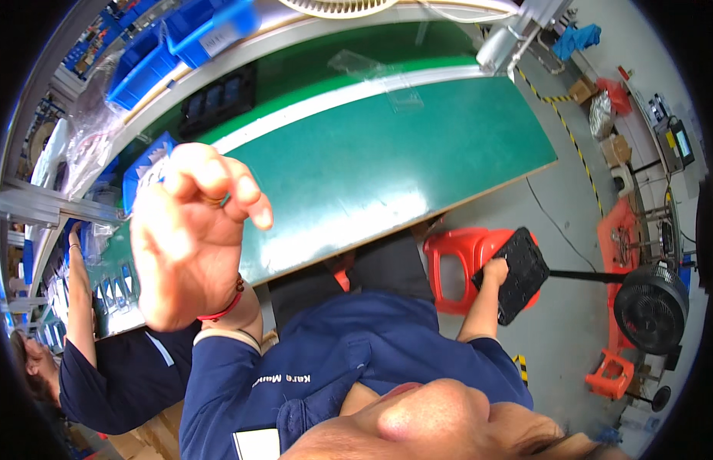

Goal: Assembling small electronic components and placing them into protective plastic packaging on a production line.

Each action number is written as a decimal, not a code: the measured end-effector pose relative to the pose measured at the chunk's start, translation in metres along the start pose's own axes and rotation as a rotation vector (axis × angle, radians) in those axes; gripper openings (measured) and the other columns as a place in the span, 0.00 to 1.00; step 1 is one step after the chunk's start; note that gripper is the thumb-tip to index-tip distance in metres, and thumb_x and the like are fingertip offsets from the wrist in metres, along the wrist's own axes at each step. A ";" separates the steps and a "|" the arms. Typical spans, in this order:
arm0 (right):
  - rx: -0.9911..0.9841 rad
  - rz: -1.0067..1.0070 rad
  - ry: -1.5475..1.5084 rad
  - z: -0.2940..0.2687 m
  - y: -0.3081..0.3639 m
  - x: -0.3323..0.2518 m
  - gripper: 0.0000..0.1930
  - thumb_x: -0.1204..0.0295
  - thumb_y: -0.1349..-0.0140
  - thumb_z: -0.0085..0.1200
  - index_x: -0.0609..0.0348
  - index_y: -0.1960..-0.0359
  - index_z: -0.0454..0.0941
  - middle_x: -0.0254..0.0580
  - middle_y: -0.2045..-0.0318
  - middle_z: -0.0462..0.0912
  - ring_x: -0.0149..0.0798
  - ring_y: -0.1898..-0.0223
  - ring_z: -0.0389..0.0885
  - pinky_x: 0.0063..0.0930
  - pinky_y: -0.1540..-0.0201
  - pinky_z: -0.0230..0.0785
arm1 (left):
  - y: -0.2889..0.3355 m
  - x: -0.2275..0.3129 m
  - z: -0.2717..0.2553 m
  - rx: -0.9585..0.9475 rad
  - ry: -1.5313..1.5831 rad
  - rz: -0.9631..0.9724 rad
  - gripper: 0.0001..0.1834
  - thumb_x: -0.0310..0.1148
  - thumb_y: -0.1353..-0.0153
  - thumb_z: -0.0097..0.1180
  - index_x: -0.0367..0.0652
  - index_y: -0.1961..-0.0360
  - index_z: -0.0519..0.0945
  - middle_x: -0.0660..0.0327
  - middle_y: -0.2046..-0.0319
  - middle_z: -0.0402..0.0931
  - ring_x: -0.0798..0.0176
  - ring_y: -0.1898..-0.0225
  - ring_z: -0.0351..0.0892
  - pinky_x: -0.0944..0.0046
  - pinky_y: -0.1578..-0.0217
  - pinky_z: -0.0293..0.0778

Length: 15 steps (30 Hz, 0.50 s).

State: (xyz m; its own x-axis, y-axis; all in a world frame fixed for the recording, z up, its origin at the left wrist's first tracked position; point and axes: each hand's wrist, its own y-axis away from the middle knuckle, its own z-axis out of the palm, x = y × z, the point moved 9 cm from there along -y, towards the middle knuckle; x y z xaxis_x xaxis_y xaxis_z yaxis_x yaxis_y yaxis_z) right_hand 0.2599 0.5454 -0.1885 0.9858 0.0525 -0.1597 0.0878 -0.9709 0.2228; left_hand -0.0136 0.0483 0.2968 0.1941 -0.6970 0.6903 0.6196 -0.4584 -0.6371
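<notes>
My left hand (191, 238) is raised close to the camera, above the left part of the green worktable (417, 153). Its fingers are loosely bent and slightly apart, and no object shows in them. A red bracelet circles that wrist. Down at my right side, my right hand (493, 271) grips the edge of a black plastic tray (517, 280). The tray is tilted over a red stool (448, 276), partly covering it; whether they touch, I cannot tell.
Clear plastic pieces (404, 97) and a black tray (218, 100) lie on the table's far side. Blue bins (142, 69) line the shelf above. A co-worker (126, 368) works at my left. A black fan (651, 308) stands right, and a cable crosses the floor.
</notes>
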 end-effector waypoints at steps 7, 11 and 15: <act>0.336 -0.020 -0.251 -0.131 0.021 -0.044 0.18 0.67 0.47 0.56 0.64 0.57 0.77 0.57 0.59 0.79 0.55 0.55 0.77 0.43 0.52 0.69 | 0.040 -0.076 -0.109 0.408 -0.023 -0.290 0.06 0.31 0.40 0.53 0.38 0.68 0.75 0.55 0.63 0.74 0.61 0.62 0.74 0.63 0.62 0.72; 0.778 -0.785 -0.513 -0.196 0.074 -0.195 0.17 0.70 0.49 0.57 0.63 0.56 0.76 0.56 0.60 0.79 0.54 0.57 0.76 0.42 0.51 0.67 | 0.078 -0.175 -0.157 0.549 0.084 -0.561 0.07 0.33 0.40 0.54 0.40 0.67 0.76 0.59 0.66 0.76 0.64 0.64 0.75 0.65 0.65 0.73; 0.366 -1.341 -0.535 -0.198 0.192 -0.396 0.19 0.66 0.51 0.61 0.61 0.58 0.77 0.52 0.60 0.80 0.53 0.56 0.76 0.40 0.51 0.67 | 0.119 -0.242 -0.172 0.540 0.143 -0.742 0.06 0.31 0.39 0.53 0.40 0.67 0.75 0.59 0.67 0.75 0.65 0.66 0.76 0.66 0.67 0.74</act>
State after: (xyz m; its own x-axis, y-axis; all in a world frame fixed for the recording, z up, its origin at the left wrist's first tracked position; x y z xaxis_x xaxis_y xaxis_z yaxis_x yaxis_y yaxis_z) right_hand -0.0847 0.3842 0.1084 0.0268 0.9212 -0.3882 0.7446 -0.2775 -0.6071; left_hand -0.1180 0.0676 -0.0054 -0.4674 -0.4059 0.7854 0.8247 -0.5202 0.2219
